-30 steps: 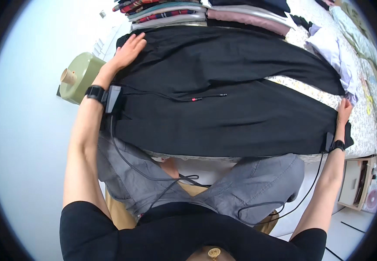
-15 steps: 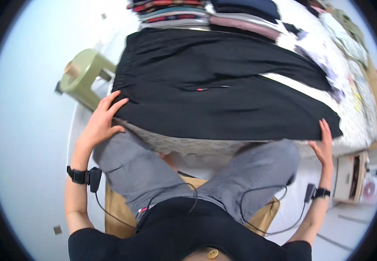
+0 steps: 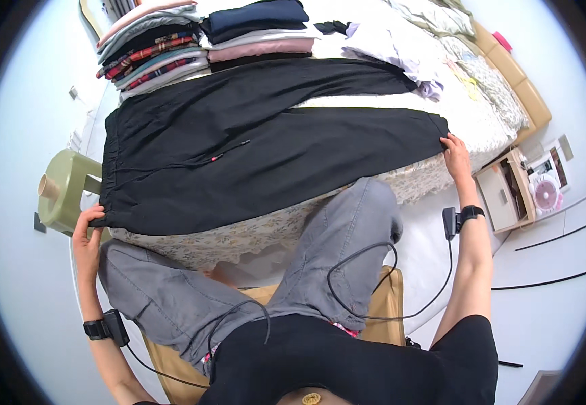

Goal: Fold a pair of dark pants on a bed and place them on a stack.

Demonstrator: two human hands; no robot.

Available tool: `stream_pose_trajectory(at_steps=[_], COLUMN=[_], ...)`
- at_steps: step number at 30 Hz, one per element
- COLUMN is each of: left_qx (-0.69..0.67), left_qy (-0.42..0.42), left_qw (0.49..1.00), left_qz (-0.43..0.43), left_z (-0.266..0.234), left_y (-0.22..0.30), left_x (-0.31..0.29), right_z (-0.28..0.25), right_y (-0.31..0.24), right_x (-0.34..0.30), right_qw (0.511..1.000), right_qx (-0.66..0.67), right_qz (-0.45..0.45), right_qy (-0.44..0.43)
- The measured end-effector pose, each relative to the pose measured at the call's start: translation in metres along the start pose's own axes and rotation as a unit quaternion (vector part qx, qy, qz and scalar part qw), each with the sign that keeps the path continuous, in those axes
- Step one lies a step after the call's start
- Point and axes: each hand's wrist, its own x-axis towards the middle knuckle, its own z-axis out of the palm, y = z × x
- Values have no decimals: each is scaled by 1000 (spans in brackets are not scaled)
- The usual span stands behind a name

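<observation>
Black trousers (image 3: 272, 148) lie spread flat across the bed, waistband to the left and both legs running right. My left hand (image 3: 87, 233) pinches the near corner of the elastic waistband between thumb and fingers. At the other end, my right hand (image 3: 456, 158) grips the hem of the nearer leg, its fingertips on top of the cloth; its thumb is mostly hidden. A drawstring with a red tip (image 3: 231, 151) rests on the trousers near the waist. The two legs part toward the right, with the white bed cover showing between them.
Folded clothes stand in two stacks, a left stack (image 3: 151, 50) and a right stack (image 3: 259, 34), beyond the trousers. A crumpled white garment (image 3: 391, 50) lies at the far right. A green stool (image 3: 70, 179) stands left of the bed; a small cabinet (image 3: 505, 192) with a pink fan (image 3: 546, 192) is right.
My view has turned toward the right. My left hand has closed on the waistband corner, and my right hand has gone from resting by the leg to gripping its hem.
</observation>
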Motion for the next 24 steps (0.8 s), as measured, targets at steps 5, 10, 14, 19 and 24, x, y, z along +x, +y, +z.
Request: stream_pose_trajectory(at_steps=[5, 10, 14, 19, 24], left_qx=[-102, -44, -126, -308, -345], left_qy=[-10, -42, -48, 27, 121], left_qw=[995, 996, 981, 946, 925], left_qz=[-19, -69, -140, -97, -106], left_z=[-18, -59, -65, -76, -76], left_y=[-35, -28, -29, -64, -126], left_x=[-17, -41, -36, 8, 97], right_z=[6, -46, -67, -52, -59], right_y=[49, 70, 75, 46, 16], right_x=[0, -5, -13, 40, 123], right_qw=[976, 922, 877, 905, 922], right_qx=[151, 376, 445, 374, 347], right_qz=[69, 84, 170, 177, 134], right_qy=[139, 36, 55, 103, 106])
